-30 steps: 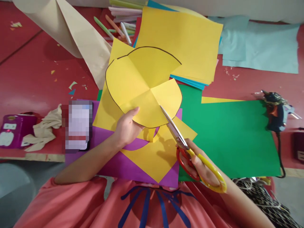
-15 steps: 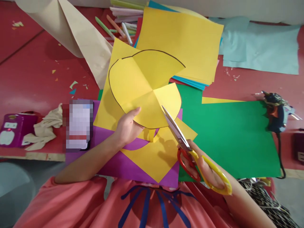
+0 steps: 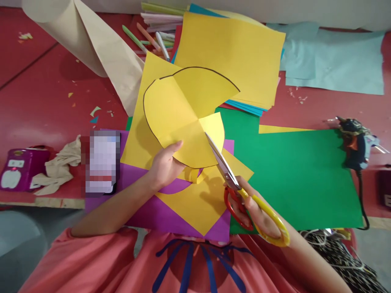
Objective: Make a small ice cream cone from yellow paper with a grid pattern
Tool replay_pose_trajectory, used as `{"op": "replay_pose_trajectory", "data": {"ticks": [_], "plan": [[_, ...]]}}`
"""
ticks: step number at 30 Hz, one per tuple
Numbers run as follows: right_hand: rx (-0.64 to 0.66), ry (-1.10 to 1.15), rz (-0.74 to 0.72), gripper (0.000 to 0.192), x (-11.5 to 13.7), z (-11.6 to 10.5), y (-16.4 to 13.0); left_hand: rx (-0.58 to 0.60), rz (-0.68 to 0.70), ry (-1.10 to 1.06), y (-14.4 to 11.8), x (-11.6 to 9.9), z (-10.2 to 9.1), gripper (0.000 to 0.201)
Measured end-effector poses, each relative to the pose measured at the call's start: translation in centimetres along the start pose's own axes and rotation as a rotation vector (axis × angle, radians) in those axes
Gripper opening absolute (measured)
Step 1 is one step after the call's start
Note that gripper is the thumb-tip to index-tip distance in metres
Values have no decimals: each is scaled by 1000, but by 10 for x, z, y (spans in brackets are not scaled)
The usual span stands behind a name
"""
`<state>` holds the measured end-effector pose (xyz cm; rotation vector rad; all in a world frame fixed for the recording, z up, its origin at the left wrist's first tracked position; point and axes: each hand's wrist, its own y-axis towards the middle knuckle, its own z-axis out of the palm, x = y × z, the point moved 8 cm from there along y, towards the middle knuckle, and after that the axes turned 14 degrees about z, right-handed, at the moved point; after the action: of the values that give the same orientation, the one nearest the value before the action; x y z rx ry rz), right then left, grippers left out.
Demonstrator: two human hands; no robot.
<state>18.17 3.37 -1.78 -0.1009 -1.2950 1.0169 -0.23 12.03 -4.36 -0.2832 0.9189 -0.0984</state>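
Yellow paper disc point(image 3: 177, 118) — raised above the worktop's near middle, left hand point(image 3: 163, 165) pinching its lower edge. Scissors point(image 3: 227, 173) — clasped in right hand point(image 3: 259, 213), blades at a fold crease. Best practice: cut slowly along the crease, paper taut, thumb clear.

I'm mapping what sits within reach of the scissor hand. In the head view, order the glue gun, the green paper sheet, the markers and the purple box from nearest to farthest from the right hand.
From the right hand:
1. Green paper sheet, directly beside and under the hand.
2. Glue gun, on the right, past the green sheet.
3. Markers, far side, upper left.
4. Purple box, far left edge.
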Motion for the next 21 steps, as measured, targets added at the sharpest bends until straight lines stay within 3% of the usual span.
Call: {"op": "replay_pose_trajectory", "data": {"ticks": [6,11,17,21], "plan": [[-39,64,31,49,-3,-2,1,14,-12,10,1,2,-4,46],[-58,68,37,51,-3,-1,2,38,-42,-49,-1,0,3,45],[-62,-28,81,52,-5,-10,-6,-83,-20,-107,2,-12,1,37],[-75,-92,157,55,-9,-19,-15,-186,-61,-116,5,-8,-7,32]]}}
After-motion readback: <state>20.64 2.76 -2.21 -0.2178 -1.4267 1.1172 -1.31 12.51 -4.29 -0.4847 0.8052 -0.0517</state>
